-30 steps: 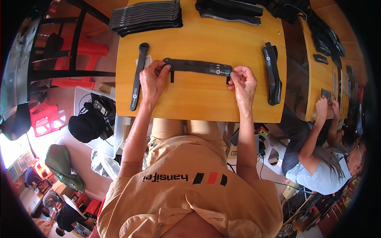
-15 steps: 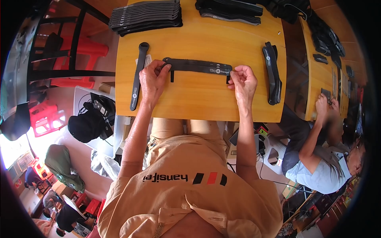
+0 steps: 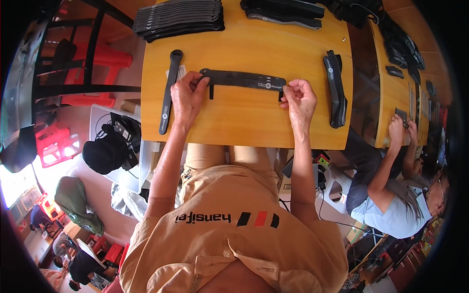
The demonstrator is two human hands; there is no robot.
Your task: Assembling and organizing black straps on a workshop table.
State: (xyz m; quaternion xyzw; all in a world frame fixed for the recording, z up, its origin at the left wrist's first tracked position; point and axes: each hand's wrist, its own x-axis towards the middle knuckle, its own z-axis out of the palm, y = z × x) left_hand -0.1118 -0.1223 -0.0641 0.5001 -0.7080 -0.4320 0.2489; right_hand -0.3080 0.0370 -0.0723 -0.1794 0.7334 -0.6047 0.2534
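Observation:
A flat black strap [image 3: 239, 78] with pale printing near its right end stretches between my hands above the yellow table. My left hand [image 3: 188, 97] pinches its left end between thumb and fingertips. At the right end, the thumb and fingers of my right hand [image 3: 299, 102] are closed on it too. Below each end shows a short, narrow black piece [image 3: 211, 92]; I cannot tell whether these pieces belong to the strap. Left of my left hand, a single dark strap [image 3: 170, 93] with a rounded, looped end lies lengthwise, partly over a white label [image 3: 181, 72].
Dark straps form a layered stack [image 3: 178, 19] at the far left of the table [image 3: 234, 127]. Another pile [image 3: 283, 13] sits at the far middle, and a small bundle [image 3: 335, 88] lies on the right. A co-worker's hands [image 3: 403, 129] are at the neighbouring table.

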